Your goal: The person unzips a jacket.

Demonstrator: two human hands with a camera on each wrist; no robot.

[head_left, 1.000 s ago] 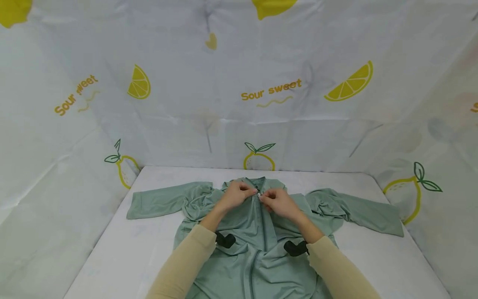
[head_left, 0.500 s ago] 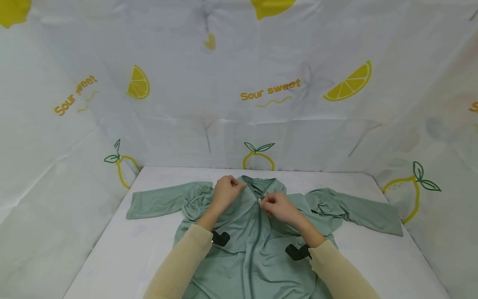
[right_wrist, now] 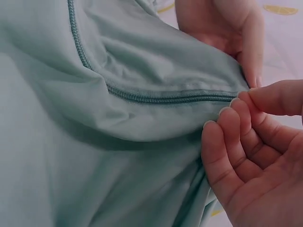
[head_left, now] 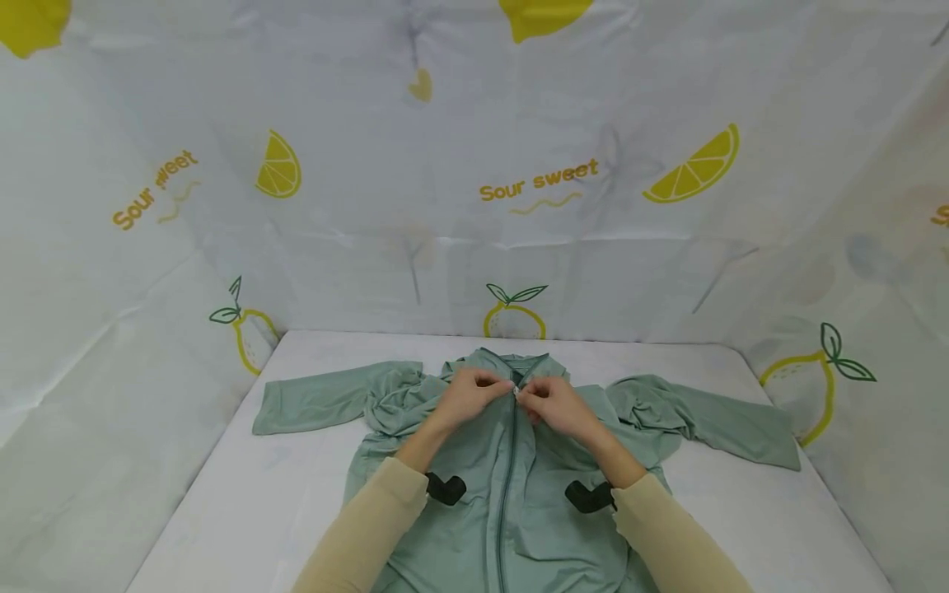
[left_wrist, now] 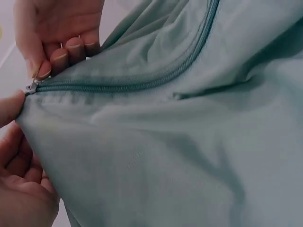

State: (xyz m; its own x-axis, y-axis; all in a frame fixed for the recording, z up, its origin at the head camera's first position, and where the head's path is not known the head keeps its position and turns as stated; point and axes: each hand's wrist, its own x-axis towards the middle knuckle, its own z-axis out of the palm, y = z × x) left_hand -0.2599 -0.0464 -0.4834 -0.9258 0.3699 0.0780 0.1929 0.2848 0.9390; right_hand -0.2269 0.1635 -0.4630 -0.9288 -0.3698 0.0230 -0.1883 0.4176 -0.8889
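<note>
Lemon-printed backdrop (head_left: 415,165); white table (head_left: 248,494)

Orange words "Sour sweet" (head_left: 539,179) that we read on the white backdrop (head_left: 400,189) facing us, a second "Sour sweet" we find slanting upward on its left side, partial orange lettering (head_left: 940,215) cut off at our right edge

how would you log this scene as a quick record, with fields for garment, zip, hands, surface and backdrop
garment: pale green jacket, front up, sleeves spread sideways
zipper: long dark green zip down the front, slider near the collar
left hand: pinches fabric beside the slider
right hand: pinches the slider's pull
surface: white table
backdrop: white sheet, lemon prints
</note>
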